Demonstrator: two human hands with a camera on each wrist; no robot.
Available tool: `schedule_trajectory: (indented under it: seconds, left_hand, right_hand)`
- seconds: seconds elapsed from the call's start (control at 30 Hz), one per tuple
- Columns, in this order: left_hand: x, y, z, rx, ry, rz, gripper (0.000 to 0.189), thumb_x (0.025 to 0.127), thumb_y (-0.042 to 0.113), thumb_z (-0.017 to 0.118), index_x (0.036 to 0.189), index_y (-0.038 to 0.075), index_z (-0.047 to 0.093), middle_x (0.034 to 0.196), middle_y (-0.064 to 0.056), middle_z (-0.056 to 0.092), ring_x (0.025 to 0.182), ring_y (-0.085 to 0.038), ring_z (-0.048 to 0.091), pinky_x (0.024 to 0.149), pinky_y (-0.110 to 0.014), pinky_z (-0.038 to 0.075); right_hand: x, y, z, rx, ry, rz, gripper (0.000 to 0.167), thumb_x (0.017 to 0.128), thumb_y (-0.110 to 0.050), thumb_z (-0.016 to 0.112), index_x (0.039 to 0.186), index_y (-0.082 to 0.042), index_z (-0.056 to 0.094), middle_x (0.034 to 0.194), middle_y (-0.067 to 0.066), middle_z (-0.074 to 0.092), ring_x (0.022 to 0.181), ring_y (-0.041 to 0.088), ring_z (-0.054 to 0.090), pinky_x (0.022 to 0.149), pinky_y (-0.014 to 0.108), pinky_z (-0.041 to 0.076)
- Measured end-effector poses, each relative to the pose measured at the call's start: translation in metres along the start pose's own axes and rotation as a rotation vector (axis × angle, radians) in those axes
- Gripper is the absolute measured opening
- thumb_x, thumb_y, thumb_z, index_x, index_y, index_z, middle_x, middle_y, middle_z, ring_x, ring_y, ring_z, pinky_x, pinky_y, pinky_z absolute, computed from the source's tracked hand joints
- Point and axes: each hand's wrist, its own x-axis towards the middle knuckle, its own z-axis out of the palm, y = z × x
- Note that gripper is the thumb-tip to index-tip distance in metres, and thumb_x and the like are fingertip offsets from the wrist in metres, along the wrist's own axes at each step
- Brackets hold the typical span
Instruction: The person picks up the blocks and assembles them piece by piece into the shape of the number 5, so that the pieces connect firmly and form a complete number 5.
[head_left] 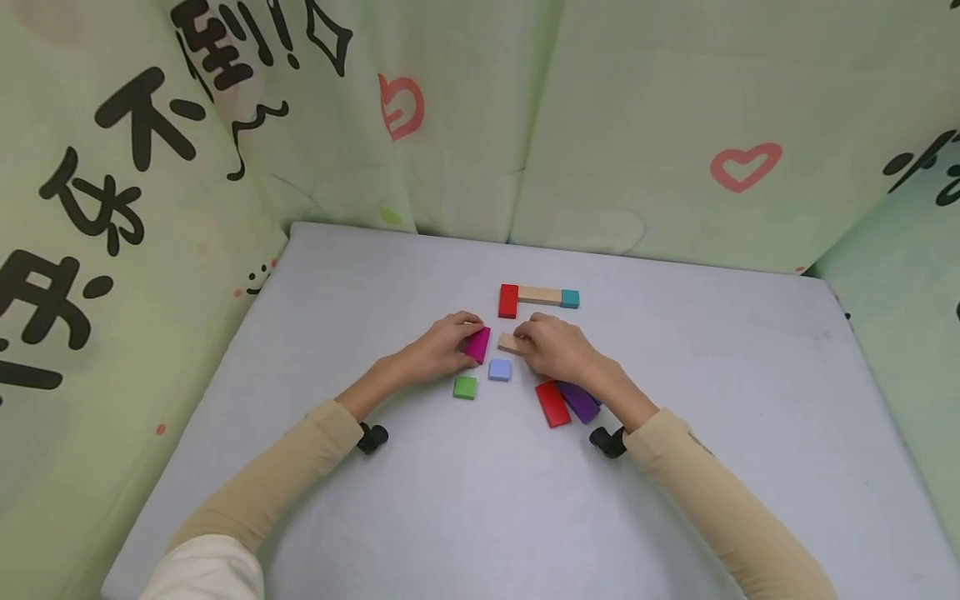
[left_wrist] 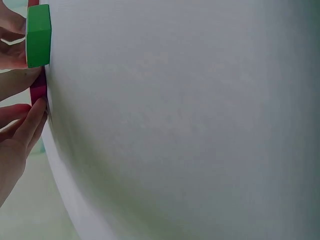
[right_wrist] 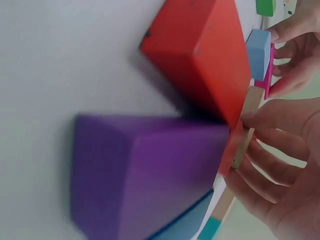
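My left hand [head_left: 441,346] holds a magenta block [head_left: 478,345] between thumb and fingers, close over the table. To its right, my right hand [head_left: 561,348] pinches a plain wooden block [head_left: 512,343]; in the right wrist view the thumb lies on one side of this wooden block [right_wrist: 256,97] and the fingers on the other. A light blue block [head_left: 500,371] sits just below the gap between the hands. Nearer me, a green block [head_left: 465,388] lies below the left hand. Under the right wrist are a red block [head_left: 553,405] and a purple block [head_left: 579,403], partly covering a blue one.
Behind the hands, another red block [head_left: 507,302], a long wooden block [head_left: 540,295] and a teal block [head_left: 571,299] form a joined row. The white table [head_left: 420,517] ends at a pale green curtain [head_left: 637,125] behind and at the sides.
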Motion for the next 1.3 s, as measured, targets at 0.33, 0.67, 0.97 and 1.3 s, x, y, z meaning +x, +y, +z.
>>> schedule_trajectory:
  seconds: [0.33,0.67,0.97,1.3]
  left_hand:
    - [0.005,0.006,0.004,-0.012,-0.014,-0.017,0.059,0.093,0.011,0.077,0.145,-0.005,0.054,0.150,-0.016,0.051,0.136,-0.031,0.050,0.108,-0.037,0.051]
    - [0.009,0.012,0.010,-0.006,-0.027,-0.019,0.059,0.094,0.012,0.076,0.146,-0.005,0.053,0.151,-0.016,0.049,0.136,-0.030,0.050,0.107,-0.035,0.052]
    - [0.014,0.017,0.014,-0.005,-0.007,0.002,0.060,0.094,0.012,0.076,0.147,-0.004,0.052,0.155,-0.014,0.045,0.139,-0.030,0.048,0.107,-0.035,0.053]
    - [0.011,0.016,0.014,0.090,0.000,0.094,0.053,0.095,0.011,0.074,0.143,-0.004,0.057,0.156,-0.013,0.047,0.140,-0.031,0.049,0.109,-0.036,0.051]
  right_hand:
    - [-0.014,0.025,-0.009,0.004,0.040,-0.035,0.024,0.097,-0.007,0.066,0.119,0.000,0.074,0.111,0.014,0.071,0.095,0.025,0.065,0.078,0.041,0.060]
    - [-0.022,0.048,-0.011,0.056,0.034,-0.035,0.025,0.098,-0.005,0.066,0.121,0.002,0.073,0.117,0.016,0.071,0.106,0.031,0.066,0.093,0.048,0.058]
    - [-0.022,0.052,-0.011,0.067,0.040,-0.050,0.025,0.095,-0.001,0.068,0.119,0.001,0.075,0.110,0.014,0.073,0.098,0.026,0.066,0.088,0.043,0.059]
    - [-0.023,0.056,-0.011,0.075,0.058,-0.050,0.025,0.095,-0.001,0.068,0.119,0.001,0.075,0.107,0.013,0.073,0.095,0.026,0.065,0.086,0.044,0.059]
